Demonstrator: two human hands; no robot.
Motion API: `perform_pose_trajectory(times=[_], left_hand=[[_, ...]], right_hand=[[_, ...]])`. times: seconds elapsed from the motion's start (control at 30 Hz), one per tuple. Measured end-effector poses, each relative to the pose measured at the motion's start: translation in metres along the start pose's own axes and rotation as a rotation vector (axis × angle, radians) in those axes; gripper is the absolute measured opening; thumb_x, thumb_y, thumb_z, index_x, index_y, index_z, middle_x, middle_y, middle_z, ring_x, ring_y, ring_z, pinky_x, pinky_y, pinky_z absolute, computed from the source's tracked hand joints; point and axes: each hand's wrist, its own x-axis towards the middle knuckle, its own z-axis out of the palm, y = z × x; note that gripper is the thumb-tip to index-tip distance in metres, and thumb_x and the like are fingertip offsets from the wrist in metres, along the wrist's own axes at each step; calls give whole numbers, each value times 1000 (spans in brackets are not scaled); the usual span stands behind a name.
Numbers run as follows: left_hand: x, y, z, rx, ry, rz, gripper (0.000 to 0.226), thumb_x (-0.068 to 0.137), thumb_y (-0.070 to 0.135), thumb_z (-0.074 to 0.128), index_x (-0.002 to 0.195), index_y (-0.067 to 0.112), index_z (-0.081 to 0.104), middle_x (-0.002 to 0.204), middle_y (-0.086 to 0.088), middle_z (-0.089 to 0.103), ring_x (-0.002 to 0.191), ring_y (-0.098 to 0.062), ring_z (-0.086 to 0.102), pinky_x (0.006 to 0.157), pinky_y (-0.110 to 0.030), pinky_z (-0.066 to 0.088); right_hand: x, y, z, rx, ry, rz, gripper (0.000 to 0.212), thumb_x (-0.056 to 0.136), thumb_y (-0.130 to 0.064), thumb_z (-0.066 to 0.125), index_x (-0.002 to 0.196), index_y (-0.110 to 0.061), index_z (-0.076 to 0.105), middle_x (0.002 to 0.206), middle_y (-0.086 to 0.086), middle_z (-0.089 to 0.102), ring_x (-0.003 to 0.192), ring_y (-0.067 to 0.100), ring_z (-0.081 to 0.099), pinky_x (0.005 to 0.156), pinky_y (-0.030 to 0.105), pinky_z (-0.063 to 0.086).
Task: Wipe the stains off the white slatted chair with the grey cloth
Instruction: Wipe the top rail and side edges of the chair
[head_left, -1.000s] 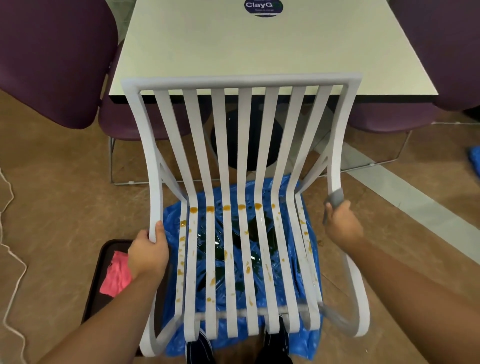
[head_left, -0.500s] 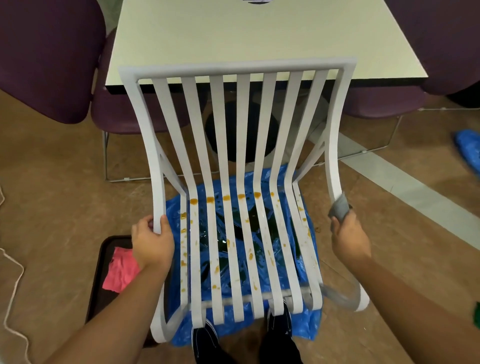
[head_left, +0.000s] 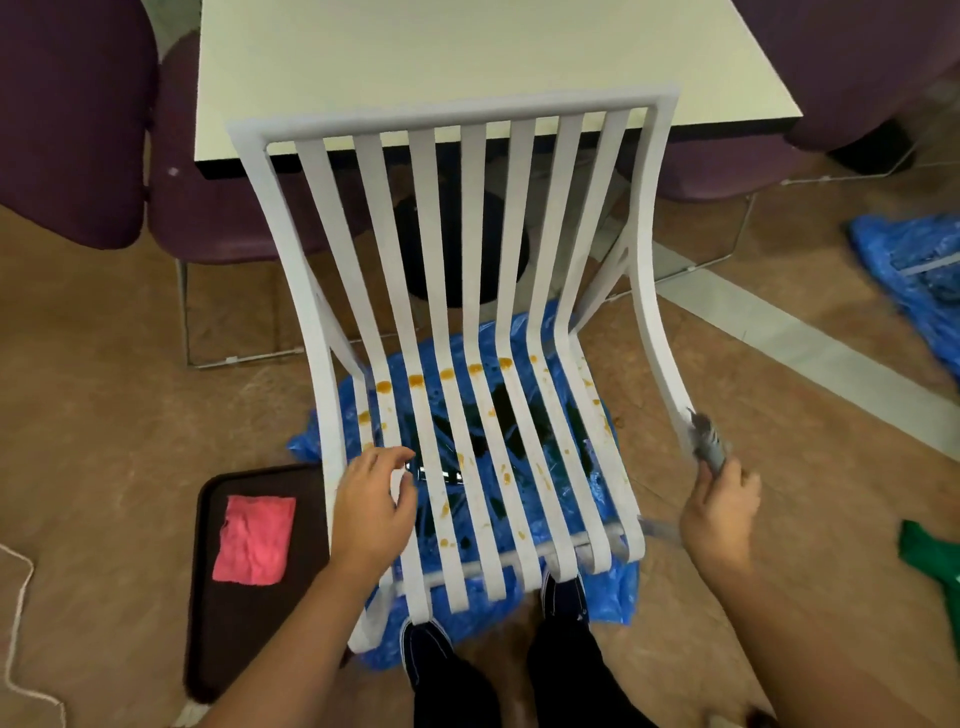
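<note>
The white slatted chair (head_left: 452, 117) stands near on a blue sheet (head_left: 618, 587), orange stains (head_left: 447, 374) dotting its seat. The left hand (head_left: 371, 509) has released the left rail and hovers empty, fingers relaxed. The right hand (head_left: 719, 514) grips the grey cloth (head_left: 709, 449) at the right rail, so wiping looks imminent; the floor (head_left: 810, 519) gives room right, with a tray (head_left: 208, 623) close left.

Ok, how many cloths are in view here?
3. Grey cloth in the right hand beside the chair; pink cloth on the tray, left; green cloth on the floor at the right edge, partly cut off. Others may lie out of view.
</note>
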Motion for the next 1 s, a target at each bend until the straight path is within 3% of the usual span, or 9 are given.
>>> perform_pose_trajectory(times=[0.1,0.2,0.3,0.4,0.5,0.67,0.77,0.9,1.0], left_hand=[[-16,12,0,-274,-232,-200,21,98,15,59,107,33,66,93,7,65,82,-8,61,74,-33,56],[-21,28,1,-505,-384,-409,14,101,22,58,104,31,68,98,-5,70,85,-16,64,70,-21,52],[-18,40,6,-789,-473,-745,29,104,40,50,111,20,70,110,-8,74,101,-26,68,91,-39,54],[-24,39,14,-1130,-457,-1019,46,100,51,50,107,11,71,111,-15,74,109,-31,69,98,-52,53],[-36,31,22,-1222,-498,-1049,44,99,50,55,117,13,70,118,-13,73,115,-31,68,101,-56,52],[-52,25,39,-1004,-423,-950,26,97,21,66,119,7,66,114,-13,74,104,-26,71,92,-45,59],[-53,27,49,-979,-365,-947,23,95,14,67,117,6,67,116,-15,72,106,-27,70,95,-46,58],[-49,41,64,-1051,-311,-990,25,95,10,67,119,4,66,116,-15,73,109,-28,69,95,-47,57],[-45,50,78,-1135,-294,-1059,34,93,15,68,124,2,64,119,-17,71,114,-33,66,102,-55,51]], right_hand=[[-25,-52,-8,161,-113,-24,21,106,-25,42,116,-11,55,100,5,58,89,23,56,75,37,46],[-53,-91,4,577,-576,311,26,106,-32,45,120,-14,58,109,5,68,108,29,64,94,50,52],[-88,-111,16,861,-999,645,34,100,-26,55,131,-12,61,125,18,68,119,38,61,106,54,46],[-118,-117,26,910,-1222,637,35,96,-22,60,129,-11,64,127,19,66,118,38,61,104,51,45],[-134,-115,44,792,-1222,515,41,87,-15,72,127,-13,62,120,12,71,114,32,66,96,45,54],[-134,-96,68,425,-1047,343,58,74,-15,86,121,-27,54,115,3,66,104,24,66,89,47,58],[-123,-88,71,415,-1014,301,50,83,-13,78,121,-29,50,114,2,64,103,21,64,79,38,56],[-108,-76,75,397,-959,238,18,100,-24,58,118,-26,55,118,1,62,103,16,60,76,31,48],[-94,-67,75,472,-969,248,17,105,-33,47,114,-26,59,119,0,63,105,15,60,79,31,48]])
